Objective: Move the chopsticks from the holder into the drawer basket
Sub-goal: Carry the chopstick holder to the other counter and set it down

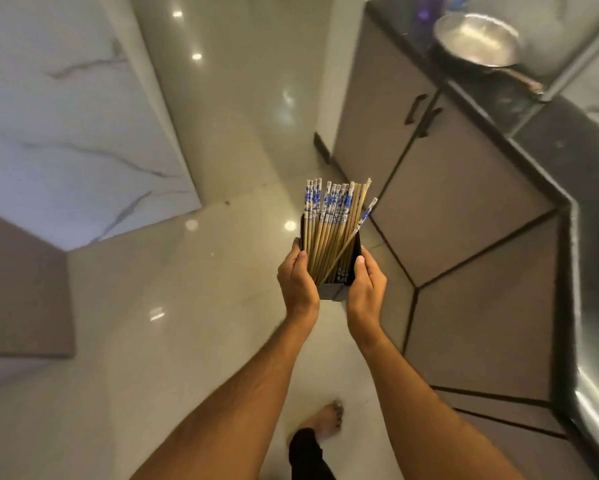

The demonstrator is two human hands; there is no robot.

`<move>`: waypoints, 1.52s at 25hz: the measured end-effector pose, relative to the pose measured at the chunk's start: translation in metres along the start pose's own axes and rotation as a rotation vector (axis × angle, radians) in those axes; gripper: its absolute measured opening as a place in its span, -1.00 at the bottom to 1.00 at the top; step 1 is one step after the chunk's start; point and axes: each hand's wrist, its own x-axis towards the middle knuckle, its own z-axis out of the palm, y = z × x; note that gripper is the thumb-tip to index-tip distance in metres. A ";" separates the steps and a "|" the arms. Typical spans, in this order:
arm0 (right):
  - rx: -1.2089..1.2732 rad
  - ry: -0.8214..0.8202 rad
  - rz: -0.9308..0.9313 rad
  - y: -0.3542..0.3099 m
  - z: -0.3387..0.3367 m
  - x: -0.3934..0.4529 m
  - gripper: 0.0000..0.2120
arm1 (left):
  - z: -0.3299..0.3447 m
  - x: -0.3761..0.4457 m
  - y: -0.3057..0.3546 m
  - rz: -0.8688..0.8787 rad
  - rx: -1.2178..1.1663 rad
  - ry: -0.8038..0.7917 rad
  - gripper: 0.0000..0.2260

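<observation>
While out over the floor: holder of chopsticks clasped between left hand and right hand, arms outstretched.

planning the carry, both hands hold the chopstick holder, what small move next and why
Probably keep carrying the holder toward the cabinets on the right: both the left hand and right hand grip it, the chopsticks are inside, and no open drawer shows.

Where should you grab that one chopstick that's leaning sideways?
By its blue patterned top end, pinched with two fingers coming from the right. That end sticks out away from the bunch of chopsticks, so there is free room around it, while its lower part is buried in the holder between the left hand and right hand.
</observation>
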 end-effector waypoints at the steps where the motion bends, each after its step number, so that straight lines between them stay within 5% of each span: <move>1: 0.000 -0.050 0.018 0.012 0.021 -0.018 -0.66 | -0.031 0.003 -0.005 -0.022 -0.032 0.058 -0.65; 19: -0.210 -0.962 0.115 0.126 0.306 -0.416 -0.63 | -0.529 -0.138 -0.029 0.067 -0.377 0.983 -0.64; 29: -0.329 -1.512 0.113 0.159 0.394 -0.675 -0.64 | -0.746 -0.286 -0.030 0.225 -0.557 1.500 -0.64; 38: -0.404 -1.847 0.156 0.184 0.425 -0.919 -0.66 | -0.916 -0.445 -0.026 0.282 -0.602 1.837 -0.66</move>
